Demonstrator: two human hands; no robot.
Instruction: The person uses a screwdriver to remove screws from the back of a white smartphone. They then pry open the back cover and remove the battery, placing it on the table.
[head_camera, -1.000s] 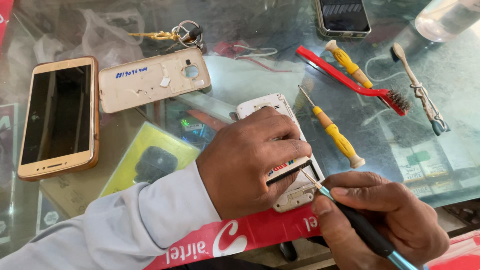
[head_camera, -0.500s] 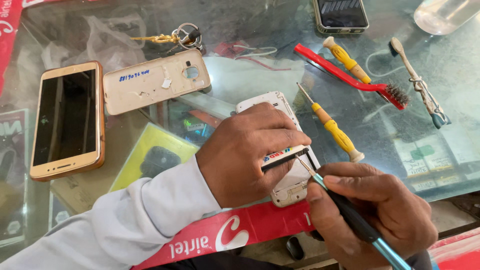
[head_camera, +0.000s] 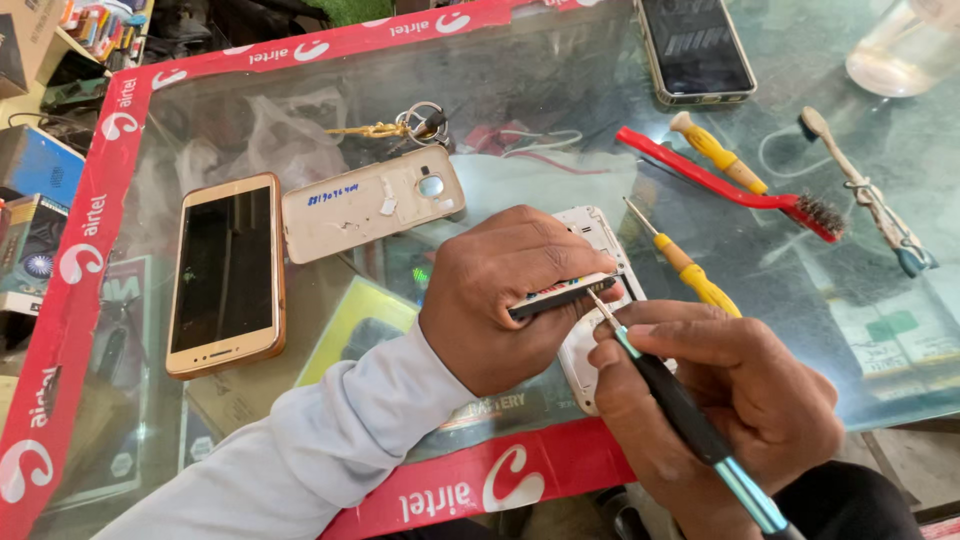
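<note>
A: In the head view, what is each hand doing?

B: The left hand (head_camera: 505, 295) lies over an opened white phone (head_camera: 590, 300) on the glass desk (head_camera: 560, 90). Its grip is pressed together, pinching a thin dark flat part (head_camera: 560, 295) just above the phone's body. The right hand (head_camera: 720, 395) sits just beside it, nearer the desk's front edge, its grip pinching a black-handled screwdriver (head_camera: 680, 410) whose metal tip touches the end of that flat part.

A: And where does the phone sit?

B: Near the front edge of the desk, just behind the red border strip (head_camera: 480, 480), mostly covered by the left hand.

A: What lies around it?

B: To the left, a gold phone (head_camera: 225, 275) lies screen up, with a beige back cover (head_camera: 372, 203) beside it and a key ring (head_camera: 415, 122) behind that. To the right, 2 yellow-handled screwdrivers (head_camera: 690, 270) lie apart, 1 of them crossing a red brush (head_camera: 735, 190). A pale toothbrush-like tool (head_camera: 865, 190) lies further right. A dark phone (head_camera: 695, 50) rests at the far edge, near a clear container (head_camera: 905, 45).
</note>
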